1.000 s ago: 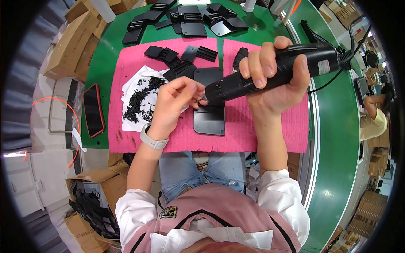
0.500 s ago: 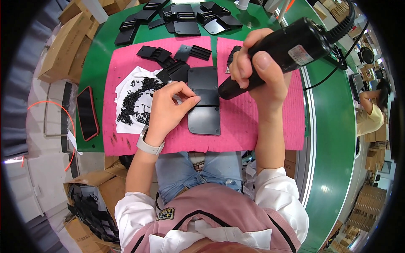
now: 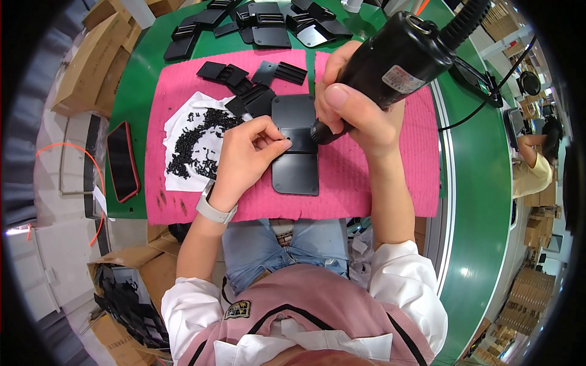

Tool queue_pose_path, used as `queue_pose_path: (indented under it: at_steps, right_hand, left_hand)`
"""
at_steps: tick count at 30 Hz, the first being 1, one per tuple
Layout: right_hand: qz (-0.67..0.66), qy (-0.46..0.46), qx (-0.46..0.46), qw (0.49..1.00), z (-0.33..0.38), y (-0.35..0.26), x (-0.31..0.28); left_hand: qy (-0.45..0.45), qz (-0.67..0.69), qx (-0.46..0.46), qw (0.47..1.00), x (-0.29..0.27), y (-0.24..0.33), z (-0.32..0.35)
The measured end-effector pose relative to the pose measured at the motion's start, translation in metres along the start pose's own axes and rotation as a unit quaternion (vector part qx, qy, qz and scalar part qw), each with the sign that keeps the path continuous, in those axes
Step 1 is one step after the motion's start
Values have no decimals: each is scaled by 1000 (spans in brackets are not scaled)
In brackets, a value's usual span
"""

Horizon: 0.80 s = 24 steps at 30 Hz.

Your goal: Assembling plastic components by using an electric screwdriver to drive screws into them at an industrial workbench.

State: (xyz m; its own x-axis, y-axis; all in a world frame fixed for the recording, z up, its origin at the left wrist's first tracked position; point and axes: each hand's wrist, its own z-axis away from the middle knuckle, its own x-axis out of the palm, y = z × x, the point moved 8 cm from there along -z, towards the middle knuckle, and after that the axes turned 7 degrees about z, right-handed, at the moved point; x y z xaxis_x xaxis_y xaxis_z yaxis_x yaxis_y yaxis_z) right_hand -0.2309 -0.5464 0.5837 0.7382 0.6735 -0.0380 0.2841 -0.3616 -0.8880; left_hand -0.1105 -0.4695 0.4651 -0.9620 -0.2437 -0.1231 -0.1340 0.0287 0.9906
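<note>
Black plate [image 3: 295, 174]: left hand [image 3: 247, 160] pinches something tiny, unclear; right hand [image 3: 354, 110] clasps electric screwdriver [image 3: 390, 64], tip hidden.

Bright, even light from overhead fills the room; shadows under the hands are soft and short. The green counter [image 3: 470, 201] shows pale glare spots. The centre is sharp; edges bend strongly and fade into a black rim.
</note>
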Motion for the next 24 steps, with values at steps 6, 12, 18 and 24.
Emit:
queue_pose_path:
  at_steps: [6, 12, 18, 24]
  right_hand:
    - [-36, -11, 5, 999, -3, 3, -1]
    - [54, 44, -46, 997, 9, -8, 4]
    - [-199, 28, -55, 978, 3, -1, -30]
    - [-355, 68, -97, 927, 4, -2, -50]
  left_hand:
    - [4, -11, 5, 1000, 0, 3, 0]
    - [-13, -34, 16, 999, 1, 1, 2]
    - [16, -78, 59, 995, 0, 16, 4]
    - [-18, 90, 46, 995, -1, 18, 4]
